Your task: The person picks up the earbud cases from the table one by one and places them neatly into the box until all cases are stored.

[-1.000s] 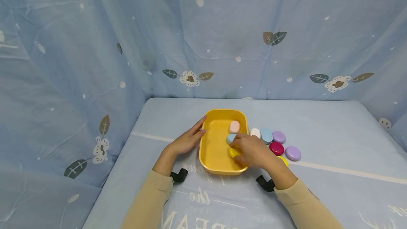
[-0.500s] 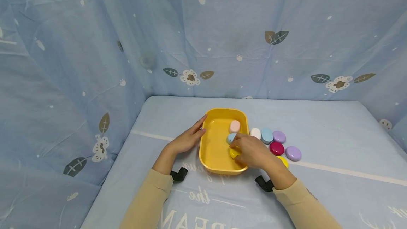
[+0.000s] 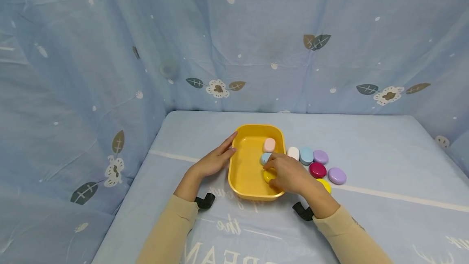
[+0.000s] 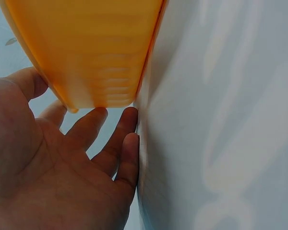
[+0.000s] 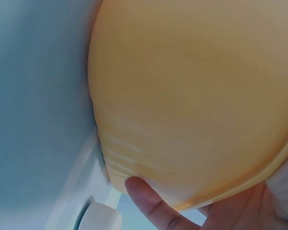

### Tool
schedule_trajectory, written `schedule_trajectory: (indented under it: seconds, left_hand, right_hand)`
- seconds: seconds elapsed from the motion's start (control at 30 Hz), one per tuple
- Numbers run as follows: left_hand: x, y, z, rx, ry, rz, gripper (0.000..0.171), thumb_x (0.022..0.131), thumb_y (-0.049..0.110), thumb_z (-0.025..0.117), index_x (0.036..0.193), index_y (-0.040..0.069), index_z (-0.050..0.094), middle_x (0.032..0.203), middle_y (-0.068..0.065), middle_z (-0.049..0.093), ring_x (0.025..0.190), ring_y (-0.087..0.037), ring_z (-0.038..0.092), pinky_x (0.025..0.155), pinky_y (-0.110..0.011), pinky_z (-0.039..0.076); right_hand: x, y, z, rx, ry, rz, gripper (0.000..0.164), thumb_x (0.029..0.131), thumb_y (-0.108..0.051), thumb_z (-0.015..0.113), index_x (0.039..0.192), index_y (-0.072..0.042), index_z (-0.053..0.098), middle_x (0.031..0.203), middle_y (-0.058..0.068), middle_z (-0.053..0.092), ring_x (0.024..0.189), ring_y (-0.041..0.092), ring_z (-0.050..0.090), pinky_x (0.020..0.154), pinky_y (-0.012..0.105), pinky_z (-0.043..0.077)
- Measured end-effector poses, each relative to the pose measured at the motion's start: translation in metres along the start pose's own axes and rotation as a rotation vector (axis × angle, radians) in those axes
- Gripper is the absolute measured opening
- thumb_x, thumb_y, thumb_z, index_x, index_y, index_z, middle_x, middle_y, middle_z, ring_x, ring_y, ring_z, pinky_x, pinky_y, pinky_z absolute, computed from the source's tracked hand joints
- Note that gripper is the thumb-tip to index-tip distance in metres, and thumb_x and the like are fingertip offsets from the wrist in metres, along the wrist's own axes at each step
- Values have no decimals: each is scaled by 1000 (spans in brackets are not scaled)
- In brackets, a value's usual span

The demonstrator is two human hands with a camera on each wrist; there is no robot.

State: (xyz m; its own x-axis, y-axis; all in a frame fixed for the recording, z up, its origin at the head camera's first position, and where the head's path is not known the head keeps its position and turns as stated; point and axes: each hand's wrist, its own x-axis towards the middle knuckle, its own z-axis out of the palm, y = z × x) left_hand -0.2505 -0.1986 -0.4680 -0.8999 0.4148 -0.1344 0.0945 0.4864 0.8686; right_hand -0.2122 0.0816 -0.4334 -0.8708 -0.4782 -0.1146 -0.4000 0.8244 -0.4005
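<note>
A yellow rectangular tray (image 3: 246,166) lies in front of me in the head view. My left hand (image 3: 210,164) rests against its left side, fingers extended along the wall and thumb at the rim (image 4: 41,79). Over the right wall reaches my right hand (image 3: 291,174), thumb and forefinger pinching a yellow round piece (image 3: 269,175) inside the tray. A light blue piece (image 3: 265,158) and a pale pink piece (image 3: 269,145) lie beyond it in the tray. In the right wrist view a fingertip (image 5: 134,184) touches the tray's outer wall; the held piece is hidden there.
Right of the tray lie a white piece (image 3: 293,152), a blue one (image 3: 306,156), two purple ones (image 3: 320,157), a dark red one (image 3: 317,170) and a yellow one (image 3: 325,185) partly behind the right wrist. A blue patterned curtain (image 3: 256,52) hangs behind the table.
Both hands and the pieces have stayed in place on the tray and table. Only the head view has shifted slightly.
</note>
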Motion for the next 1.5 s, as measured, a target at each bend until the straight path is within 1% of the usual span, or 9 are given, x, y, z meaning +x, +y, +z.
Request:
schedule_trajectory:
  seconds: [0.1, 0.37, 0.5, 0.63, 0.73, 0.87, 1.03, 1.27, 1.5]
  left_hand:
    - [1, 0, 0, 4, -1, 1, 59, 111, 49, 40, 163, 52, 13, 174, 12, 13, 160, -24, 22, 131, -53, 17]
    - [1, -1, 1, 10, 4, -20, 57, 111, 49, 40, 161, 56, 12, 174, 11, 13, 161, -25, 20, 130, -57, 17]
    - [3, -2, 0, 21, 3, -14, 59, 110, 52, 40, 162, 54, 11, 174, 10, 12, 161, -26, 19, 130, -58, 16]
    - [2, 0, -1, 25, 5, -14, 60, 110, 52, 40, 162, 53, 12, 174, 10, 12, 161, -26, 20, 130, -56, 16]
    - [1, 1, -1, 19, 6, -11, 59, 111, 48, 41, 163, 51, 13, 174, 11, 12, 161, -24, 20, 130, -55, 16]
    - [3, 0, -1, 11, 5, 0, 60, 111, 47, 40, 164, 47, 13, 174, 11, 12, 161, -24, 19, 131, -54, 16]
    - [3, 0, -1, 1, -3, 5, 59, 112, 46, 40, 164, 48, 13, 174, 10, 11, 161, -23, 18, 131, -53, 15]
    - [2, 1, -1, 5, -3, -9, 58, 112, 44, 40, 163, 52, 13, 174, 11, 11, 161, -24, 19, 131, -54, 15]
    - [2, 0, -1, -3, -8, -1, 60, 111, 50, 40, 163, 50, 12, 174, 12, 11, 161, -23, 18, 131, -53, 14]
  right_hand:
    - [-1, 0, 0, -12, 12, -23, 35, 81, -15, 87, 115, -14, 80, 121, -1, 68, 103, 20, 62, 93, 38, 56]
    - [-2, 1, -2, -65, 39, -65, 35, 81, -20, 88, 115, -15, 80, 118, -2, 69, 104, 21, 61, 92, 39, 55]
    - [-3, 2, -3, -99, 65, -81, 41, 81, -23, 89, 120, -16, 79, 120, -1, 70, 105, 22, 60, 89, 38, 54]
    - [-5, 1, -8, -108, 86, -98, 44, 82, -25, 88, 124, -17, 78, 120, -2, 69, 108, 22, 60, 90, 38, 54]
    - [-6, 1, -12, -101, 96, -113, 44, 83, -26, 88, 124, -17, 78, 121, -1, 69, 111, 22, 61, 93, 41, 55]
    - [-8, 3, -18, -94, 113, -122, 46, 84, -27, 88, 127, -16, 76, 126, 2, 68, 115, 25, 61, 97, 45, 55]
    - [-10, 11, -27, -56, 168, -118, 49, 85, -24, 86, 131, -14, 73, 131, 5, 67, 119, 27, 61, 103, 47, 53]
    - [-12, 21, -40, 19, 227, -121, 60, 85, -26, 87, 141, -14, 66, 131, 7, 64, 118, 28, 61, 102, 49, 54]
    - [-17, 31, -54, 60, 264, -85, 62, 87, -23, 85, 143, -10, 62, 134, 8, 63, 121, 31, 61, 101, 53, 54]
